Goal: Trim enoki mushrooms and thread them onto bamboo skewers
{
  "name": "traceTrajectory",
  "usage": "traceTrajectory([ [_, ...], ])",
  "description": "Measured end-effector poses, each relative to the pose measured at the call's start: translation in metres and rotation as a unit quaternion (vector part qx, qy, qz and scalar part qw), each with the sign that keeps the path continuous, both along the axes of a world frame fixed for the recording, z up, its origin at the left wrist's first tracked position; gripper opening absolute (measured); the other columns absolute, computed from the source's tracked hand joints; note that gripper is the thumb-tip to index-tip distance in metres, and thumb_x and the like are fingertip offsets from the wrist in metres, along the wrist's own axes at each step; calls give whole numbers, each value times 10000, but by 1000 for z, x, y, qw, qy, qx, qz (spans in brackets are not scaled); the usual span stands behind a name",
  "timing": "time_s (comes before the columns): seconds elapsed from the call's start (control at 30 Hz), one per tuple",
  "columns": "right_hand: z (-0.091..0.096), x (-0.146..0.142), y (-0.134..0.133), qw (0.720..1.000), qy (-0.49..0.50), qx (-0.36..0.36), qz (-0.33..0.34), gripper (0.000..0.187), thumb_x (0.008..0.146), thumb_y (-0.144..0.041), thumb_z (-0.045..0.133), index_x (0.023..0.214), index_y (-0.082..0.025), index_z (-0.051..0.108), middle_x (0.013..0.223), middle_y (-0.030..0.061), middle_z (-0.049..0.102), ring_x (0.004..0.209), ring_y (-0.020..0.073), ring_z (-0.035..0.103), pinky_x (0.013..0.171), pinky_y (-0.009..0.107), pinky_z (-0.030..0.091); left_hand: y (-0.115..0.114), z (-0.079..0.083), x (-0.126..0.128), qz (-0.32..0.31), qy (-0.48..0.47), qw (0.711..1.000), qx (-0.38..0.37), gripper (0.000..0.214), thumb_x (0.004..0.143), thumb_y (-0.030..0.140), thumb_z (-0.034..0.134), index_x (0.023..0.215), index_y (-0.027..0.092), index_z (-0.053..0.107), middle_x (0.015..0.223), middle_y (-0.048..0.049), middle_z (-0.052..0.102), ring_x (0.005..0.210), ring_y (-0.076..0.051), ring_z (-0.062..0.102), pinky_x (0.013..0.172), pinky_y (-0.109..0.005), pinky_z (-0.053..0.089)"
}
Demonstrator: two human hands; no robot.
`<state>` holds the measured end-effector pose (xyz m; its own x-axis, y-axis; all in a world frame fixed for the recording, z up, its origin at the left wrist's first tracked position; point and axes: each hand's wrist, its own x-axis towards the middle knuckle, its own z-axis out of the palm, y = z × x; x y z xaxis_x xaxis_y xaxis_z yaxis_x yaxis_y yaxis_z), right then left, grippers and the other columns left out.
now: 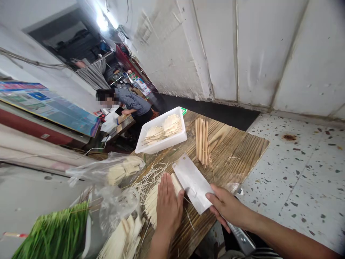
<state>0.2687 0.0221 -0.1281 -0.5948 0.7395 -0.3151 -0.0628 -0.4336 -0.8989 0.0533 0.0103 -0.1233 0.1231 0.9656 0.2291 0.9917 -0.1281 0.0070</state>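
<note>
- ok so from where I'm standing, the right hand [223, 205] is wrapped round a big cleaver [192, 185], blade angled across the surface [229, 144]
- left hand [169, 205] is laid out flat, fingers together, on a stack of pale sheets [151, 205] near the surface's edge, blade just beside it
- thin pale shreds [151, 176] are scattered by that stack, kinda messy tbh
- bundle of wooden sticks [202, 142] lying past the cleaver
- white tray [161, 145] at the far end, with pale pieces and more sticks inside
- clear plastic bag [126, 169] with more pale sheets off to the left, and a pile of long greens [54, 230] nearer
- someone in a checked shirt [136, 102] is bent over another table in the back
</note>
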Motion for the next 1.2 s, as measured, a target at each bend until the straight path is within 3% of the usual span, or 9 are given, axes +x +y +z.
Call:
traceTrajectory([
  [0.6, 9, 0, 1, 998, 19, -51, 31, 236, 887, -428, 395, 818, -226, 294, 527, -130, 418, 247, 28, 353, 233, 122, 287, 4, -2, -5, -3, -43, 999, -8, 660, 943, 325, 332, 1475, 167, -26, 1545, -161, 164, 1417, -254, 136, 1136, -527, 203],
  [0.93, 9, -3, -6, 997, 26, -68, 21, 343, 839, -545, 437, 825, -227, 309, 557, -121, 426, 255, 24, 351, 224, 130, 297, 2, -4, -5, -14, -34, 999, 1, 671, 943, 302, 324, 1470, 178, -73, 1541, -174, 169, 1412, -272, 155, 1111, -561, 248],
  [1.2, 10, -1, -6, 997, 22, -72, 23, 302, 852, -499, 441, 830, -229, 308, 519, -138, 394, 244, 25, 330, 233, 122, 285, 2, -6, -5, -18, -39, 999, 8, 667, 941, 300, 325, 1472, 184, -63, 1542, -165, 178, 1413, -270, 153, 1116, -559, 239],
])
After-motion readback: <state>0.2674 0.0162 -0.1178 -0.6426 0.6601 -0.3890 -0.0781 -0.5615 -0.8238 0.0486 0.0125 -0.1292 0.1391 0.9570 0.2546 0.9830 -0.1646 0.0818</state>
